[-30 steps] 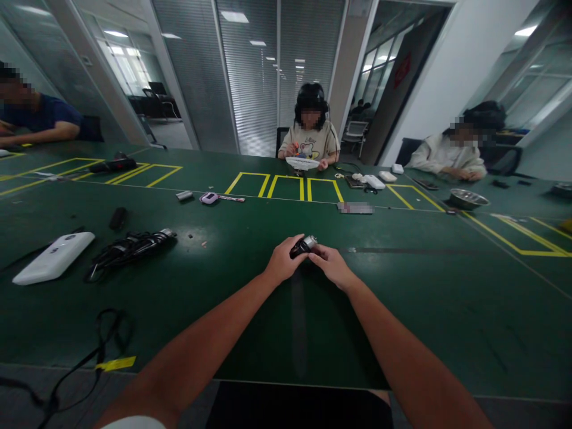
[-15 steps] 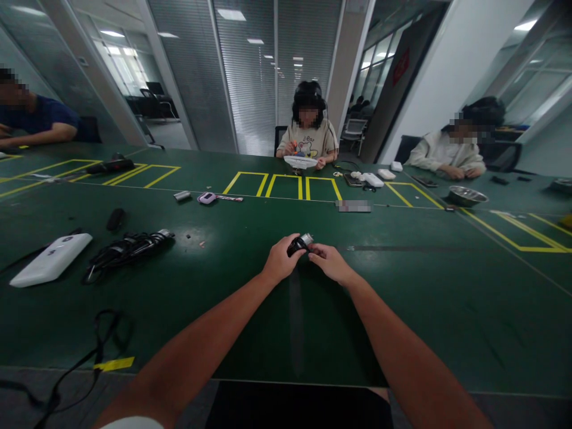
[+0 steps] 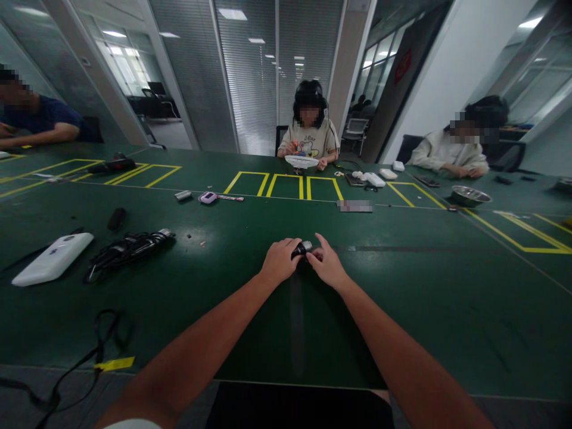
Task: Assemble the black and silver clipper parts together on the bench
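Note:
Both my hands meet over the middle of the green table [image 3: 402,298]. My left hand [image 3: 279,261] is closed around a small black object with a silver end [image 3: 302,248], gripping its dark body. My right hand [image 3: 328,264] pinches at the silver end from the right, with the index finger raised. Most of the object is hidden by my fingers, and I cannot make out what it is.
A white flat device [image 3: 52,258], a bundle of black cables [image 3: 129,248] and a small black item [image 3: 117,218] lie at the left. A black strap [image 3: 96,345] hangs at the near edge. Three people sit at the far side; a metal bowl [image 3: 469,195] stands at the right.
My hands have lowered slightly toward the table and closed more over the object. My right index finger has lifted. The things on the table have not moved.

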A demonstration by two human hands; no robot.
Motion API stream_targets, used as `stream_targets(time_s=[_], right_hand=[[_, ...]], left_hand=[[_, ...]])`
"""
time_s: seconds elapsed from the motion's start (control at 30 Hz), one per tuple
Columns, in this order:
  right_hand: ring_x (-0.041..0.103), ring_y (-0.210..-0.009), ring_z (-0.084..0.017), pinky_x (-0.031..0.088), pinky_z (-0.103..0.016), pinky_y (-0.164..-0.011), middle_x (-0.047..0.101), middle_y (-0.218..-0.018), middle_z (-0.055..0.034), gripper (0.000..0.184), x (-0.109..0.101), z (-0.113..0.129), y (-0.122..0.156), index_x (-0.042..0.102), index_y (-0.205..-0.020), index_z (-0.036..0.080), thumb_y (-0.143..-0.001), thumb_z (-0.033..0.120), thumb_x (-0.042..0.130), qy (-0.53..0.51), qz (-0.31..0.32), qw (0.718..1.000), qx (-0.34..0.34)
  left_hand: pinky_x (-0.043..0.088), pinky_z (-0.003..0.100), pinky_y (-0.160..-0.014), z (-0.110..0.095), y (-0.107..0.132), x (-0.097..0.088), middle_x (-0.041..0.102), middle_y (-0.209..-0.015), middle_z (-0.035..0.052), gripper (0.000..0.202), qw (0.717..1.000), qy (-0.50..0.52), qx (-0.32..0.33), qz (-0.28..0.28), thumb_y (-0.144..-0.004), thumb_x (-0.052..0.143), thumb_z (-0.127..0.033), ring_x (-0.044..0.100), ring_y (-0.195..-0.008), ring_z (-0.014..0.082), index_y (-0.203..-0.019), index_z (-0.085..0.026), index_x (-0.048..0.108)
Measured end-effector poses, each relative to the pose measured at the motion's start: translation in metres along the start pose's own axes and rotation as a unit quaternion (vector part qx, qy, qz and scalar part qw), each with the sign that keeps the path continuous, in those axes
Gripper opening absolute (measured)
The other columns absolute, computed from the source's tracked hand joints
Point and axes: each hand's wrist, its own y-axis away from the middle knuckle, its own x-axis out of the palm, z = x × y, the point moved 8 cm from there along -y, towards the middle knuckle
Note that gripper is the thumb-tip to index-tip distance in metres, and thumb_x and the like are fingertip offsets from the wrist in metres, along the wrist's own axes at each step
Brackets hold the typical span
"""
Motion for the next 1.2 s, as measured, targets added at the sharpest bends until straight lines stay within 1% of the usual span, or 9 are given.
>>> stream_targets(time_s=[0.1,0.4,0.47,0.57,0.67,0.73,0.9,1.0,1.2], right_hand=[[0.061,-0.068,-0.015,0.048,-0.030,-0.072,0.067,-0.077,0.0000,0.076,-0.001,0.004,0.002,0.022,-0.150,0.012,-0.084,0.030,0.056,0.021,-0.003,1.000,-0.010],[0.060,-0.069,-0.015,0.046,-0.029,-0.071,0.066,-0.079,-0.0008,0.065,0.003,0.015,0.003,0.035,-0.145,0.013,-0.084,0.028,0.054,0.099,0.002,0.995,-0.030],[0.059,-0.068,-0.015,0.045,-0.029,-0.070,0.065,-0.076,-0.0006,0.060,-0.003,0.016,0.001,0.041,-0.142,0.013,-0.085,0.029,0.053,0.119,-0.007,0.992,-0.032],[0.057,-0.065,-0.015,0.045,-0.029,-0.069,0.063,-0.072,-0.0003,0.050,-0.024,0.013,-0.003,0.053,-0.133,0.014,-0.086,0.032,0.051,0.142,-0.061,0.988,-0.025],[0.057,-0.065,-0.015,0.046,-0.030,-0.069,0.062,-0.071,-0.0007,0.044,-0.044,0.004,-0.007,0.058,-0.125,0.014,-0.086,0.033,0.050,0.134,-0.115,0.984,-0.014],[0.058,-0.067,-0.016,0.046,-0.030,-0.070,0.063,-0.073,-0.0017,0.042,-0.051,-0.005,-0.008,0.060,-0.121,0.015,-0.084,0.034,0.050,0.116,-0.131,0.985,-0.005],[0.060,-0.070,-0.017,0.047,-0.031,-0.069,0.066,-0.080,-0.0037,0.039,-0.049,-0.020,-0.012,0.062,-0.115,0.015,-0.083,0.034,0.050,0.075,-0.133,0.988,0.007],[0.058,-0.068,-0.016,0.047,-0.030,-0.066,0.066,-0.082,-0.0041,0.038,-0.050,-0.021,-0.012,0.063,-0.113,0.016,-0.083,0.036,0.050,0.069,-0.139,0.988,0.010],[0.057,-0.066,-0.016,0.045,-0.029,-0.063,0.066,-0.082,-0.0039,0.037,-0.052,-0.025,-0.011,0.065,-0.110,0.017,-0.083,0.035,0.050,0.057,-0.147,0.987,0.021]], left_hand=[[0.042,0.042,-0.095,-0.004,0.001,-0.001,0.060,-0.123,0.0098,0.040,1.000,-0.029,0.007,0.011,-0.087,0.058,-0.026,0.055,-0.111,0.0268,-0.126,-0.020,0.052],[0.039,0.044,-0.099,-0.011,0.001,0.000,0.059,-0.126,0.0108,0.040,0.998,-0.039,0.034,0.029,-0.086,0.054,-0.022,0.051,-0.116,0.0271,-0.126,-0.018,0.051],[0.038,0.045,-0.100,-0.014,0.001,0.001,0.058,-0.126,0.0114,0.042,0.998,-0.047,0.035,0.031,-0.085,0.054,-0.022,0.050,-0.117,0.0279,-0.127,-0.018,0.051],[0.037,0.046,-0.101,-0.016,0.001,0.002,0.058,-0.126,0.0116,0.043,0.997,-0.053,0.037,0.035,-0.085,0.055,-0.023,0.050,-0.118,0.0280,-0.127,-0.017,0.050],[0.036,0.046,-0.101,-0.016,0.001,0.002,0.058,-0.126,0.0112,0.045,0.997,-0.049,0.037,0.040,-0.085,0.056,-0.024,0.050,-0.117,0.0276,-0.129,-0.017,0.050],[0.037,0.045,-0.101,-0.016,0.001,0.001,0.058,-0.126,0.0111,0.045,0.997,-0.046,0.039,0.043,-0.085,0.055,-0.025,0.050,-0.117,0.0275,-0.129,-0.018,0.050],[0.038,0.044,-0.099,-0.018,0.002,-0.005,0.059,-0.123,0.0117,0.041,0.998,-0.032,0.031,0.041,-0.086,0.053,-0.029,0.051,-0.115,0.0277,-0.125,-0.018,0.051],[0.037,0.044,-0.099,-0.018,0.002,-0.006,0.060,-0.121,0.0107,0.037,0.999,-0.019,0.023,0.041,-0.088,0.051,-0.033,0.052,-0.113,0.0269,-0.122,-0.019,0.053],[0.037,0.044,-0.099,-0.017,0.001,-0.004,0.061,-0.118,0.0090,0.033,0.999,-0.017,0.019,0.040,-0.087,0.052,-0.032,0.053,-0.110,0.0254,-0.118,-0.019,0.054]])
